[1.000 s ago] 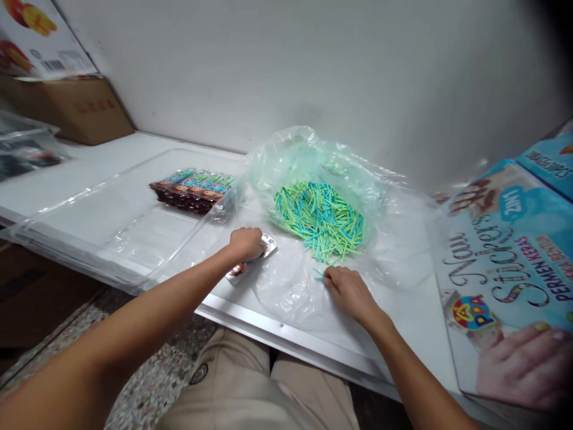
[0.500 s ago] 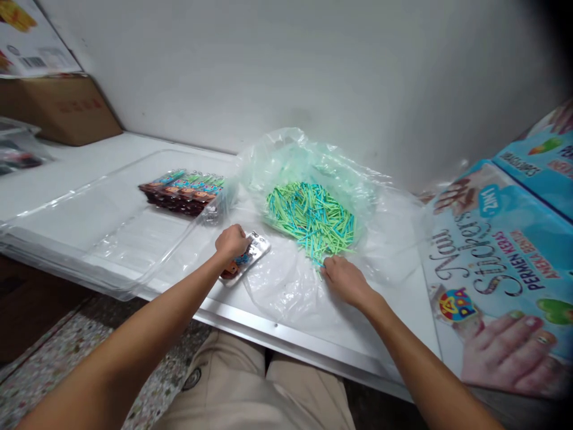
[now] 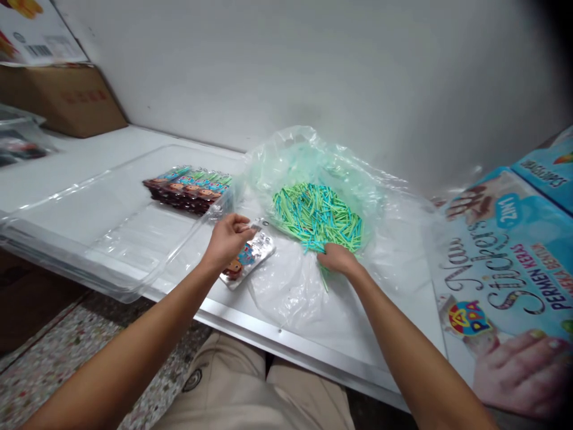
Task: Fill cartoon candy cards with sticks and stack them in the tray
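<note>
My left hand (image 3: pixel 226 237) hovers over a small clear packet (image 3: pixel 248 259) with a printed cartoon card inside. Its fingers pinch the packet's upper edge. My right hand (image 3: pixel 336 260) rests palm down at the near edge of a heap of green and blue sticks (image 3: pixel 317 216). Its fingers are curled onto several sticks, and one green stick pokes out below it. The heap lies on an opened clear plastic bag (image 3: pixel 290 286) spread over the white tabletop (image 3: pixel 313 346).
A clear plastic tray (image 3: pixel 89 239) at the left holds a row of filled packets (image 3: pixel 190 189). Blue "Nail Stickers" boxes (image 3: pixel 510 263) stand at the right. A cardboard box (image 3: pixel 67 98) sits at the back left against the white wall.
My left hand has lifted off the packet and now pinches its top edge. My right hand has moved up from the loose sticks to the edge of the heap.
</note>
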`<action>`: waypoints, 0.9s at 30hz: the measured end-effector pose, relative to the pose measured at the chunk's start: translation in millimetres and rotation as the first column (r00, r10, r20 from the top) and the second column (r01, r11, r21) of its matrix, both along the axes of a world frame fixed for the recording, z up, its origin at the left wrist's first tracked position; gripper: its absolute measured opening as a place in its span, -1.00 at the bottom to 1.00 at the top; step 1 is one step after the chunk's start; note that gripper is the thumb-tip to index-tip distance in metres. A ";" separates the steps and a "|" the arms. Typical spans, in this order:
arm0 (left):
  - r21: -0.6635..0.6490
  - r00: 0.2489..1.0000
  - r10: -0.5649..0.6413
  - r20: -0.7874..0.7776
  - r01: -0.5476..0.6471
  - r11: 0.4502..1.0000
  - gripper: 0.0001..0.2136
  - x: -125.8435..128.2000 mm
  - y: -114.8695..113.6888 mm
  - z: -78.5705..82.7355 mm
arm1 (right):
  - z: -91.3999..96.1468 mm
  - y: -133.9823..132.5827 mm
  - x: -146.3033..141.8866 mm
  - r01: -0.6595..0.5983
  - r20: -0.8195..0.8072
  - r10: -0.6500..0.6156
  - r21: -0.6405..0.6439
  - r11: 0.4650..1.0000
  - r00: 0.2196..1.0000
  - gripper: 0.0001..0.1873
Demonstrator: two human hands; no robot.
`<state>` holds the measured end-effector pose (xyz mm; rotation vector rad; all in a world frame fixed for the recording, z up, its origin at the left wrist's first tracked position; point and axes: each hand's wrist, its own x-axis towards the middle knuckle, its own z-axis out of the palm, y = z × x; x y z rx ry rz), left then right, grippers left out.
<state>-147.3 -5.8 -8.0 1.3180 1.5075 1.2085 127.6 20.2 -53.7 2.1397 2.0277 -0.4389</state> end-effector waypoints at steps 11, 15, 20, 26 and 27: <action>0.018 0.940 -0.232 -0.250 0.244 0.970 -0.57 43.3 -12.2 -18.8 | 18.7 -27.1 25.3 -0.104 -0.140 0.136 0.213 0.972 0.981 -0.74; 0.168 0.959 -0.245 -0.145 0.268 0.949 -0.51 78.4 -6.0 -11.0 | 29.0 -53.6 11.9 -0.223 -0.190 0.279 0.271 0.936 0.941 -0.80; 0.229 0.889 -0.442 0.124 0.407 0.884 -0.59 130.5 -12.6 -1.3 | 47.2 -74.1 -6.8 -0.234 -0.587 0.433 0.386 0.893 0.685 -0.88; 0.000 0.661 -0.010 0.750 0.016 1.000 -0.48 165.0 -39.0 -1.8 | 44.5 -81.3 -36.1 0.398 -0.979 0.193 0.154 0.904 -0.060 -0.71; -0.086 0.601 0.075 0.796 -0.010 0.996 -0.46 166.9 -42.7 -2.2 | 41.2 -85.6 -43.4 0.442 -0.963 0.183 0.079 0.893 -0.198 -0.69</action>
